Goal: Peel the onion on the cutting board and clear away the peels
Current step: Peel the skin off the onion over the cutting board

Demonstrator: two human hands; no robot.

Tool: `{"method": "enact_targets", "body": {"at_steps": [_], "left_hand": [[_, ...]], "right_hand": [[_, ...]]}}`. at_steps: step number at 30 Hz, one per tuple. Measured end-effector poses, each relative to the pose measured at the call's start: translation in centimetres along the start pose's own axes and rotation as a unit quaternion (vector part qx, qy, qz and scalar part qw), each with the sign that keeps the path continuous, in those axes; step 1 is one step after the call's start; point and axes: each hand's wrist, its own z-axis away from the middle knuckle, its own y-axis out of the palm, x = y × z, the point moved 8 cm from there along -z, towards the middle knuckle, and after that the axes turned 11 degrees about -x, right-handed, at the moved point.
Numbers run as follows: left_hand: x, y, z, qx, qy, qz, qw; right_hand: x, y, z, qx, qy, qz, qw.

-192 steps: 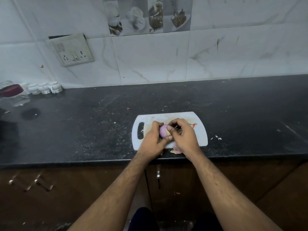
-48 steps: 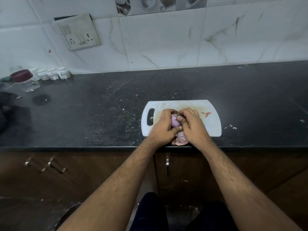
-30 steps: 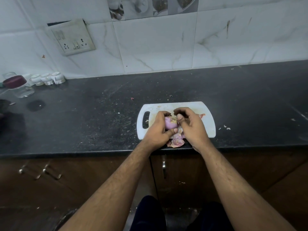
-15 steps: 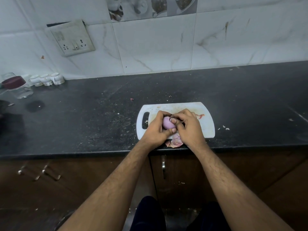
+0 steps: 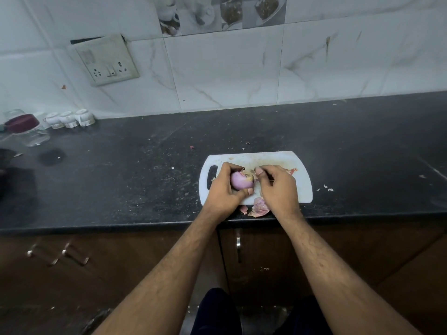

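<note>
Left hand (image 5: 223,189) grips onion (image 5: 239,180) above cutting board (image 5: 303,189), end exposed for stripping. Right hand (image 5: 278,187) just beside, fingers curled; whether pinching skin, can't tell. Peels (image 5: 260,207) at board's near edge.

A dark, speckled worktop (image 5: 242,126) runs the full width, backed by a white tiled wall. A white cutting board (image 5: 300,187) with a handle slot lies flat on it under the fingers (image 5: 258,170). Pink onion peels (image 5: 260,207) lie at the board's near edge, just below the fingers. A few small white scraps (image 5: 327,188) lie right of the board. Far left of the fingers, by the wall, stand a clear jar with a dark red lid (image 5: 25,130) and three small white cups (image 5: 70,119).
</note>
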Motion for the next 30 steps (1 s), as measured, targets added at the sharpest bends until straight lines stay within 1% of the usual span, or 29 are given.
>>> {"method": "enact_targets", "body": {"at_steps": [3,6,8,13,20,23,30], "left_hand": [[-0.2,0.1,0.0,-0.001,0.014,-0.014,1.000],[-0.5,0.2,0.1,-0.007,0.026,-0.019,0.999],[-0.5,0.1,0.1,-0.015,0.025,-0.013,1.000],[-0.5,0.1,0.1,-0.019,0.025,-0.006,0.999],[-0.5,0.2,0.1,-0.003,0.026,-0.008,1.000],[-0.5,0.3,0.1,-0.001,0.028,-0.007,1.000],[-0.5,0.4,0.1,-0.005,0.030,-0.010,0.999]], "right_hand": [[0.2,-0.2,0.0,0.003,0.004,-0.019,1.000],[0.6,0.4,0.3,0.049,-0.012,-0.028,0.998],[0.7,0.7,0.5,0.062,-0.024,-0.034,0.997],[0.8,0.2,0.8,0.046,-0.018,-0.037,0.998],[0.8,0.0,0.7,0.047,0.012,-0.060,0.997],[0.9,0.0,0.8,0.048,0.008,-0.046,0.998],[1.2,0.5,1.1,0.048,-0.022,0.035,0.998]]}}
